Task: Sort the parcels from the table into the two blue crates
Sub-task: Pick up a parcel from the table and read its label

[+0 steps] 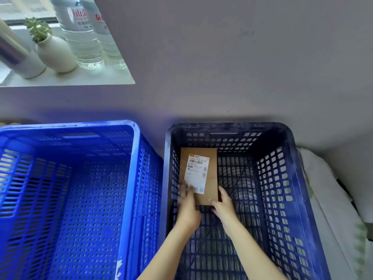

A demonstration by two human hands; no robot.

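Observation:
A flat brown parcel (210,156) with a white shipping label lies inside the dark blue crate (290,138) on the right, near its far left corner. My left hand (187,205) rests on the parcel's near left corner, fingers over the label's lower edge and blurred. My right hand (223,203) grips the near right corner. Both arms reach down into that crate. The bright blue crate (135,134) on the left holds nothing that I can see.
A windowsill (113,77) at the upper left carries a small plant in a white vase (54,53), a metal flask (16,53) and large water bottles (84,37). A grey wall stands behind the crates. White padded material (331,201) lies right of the dark crate.

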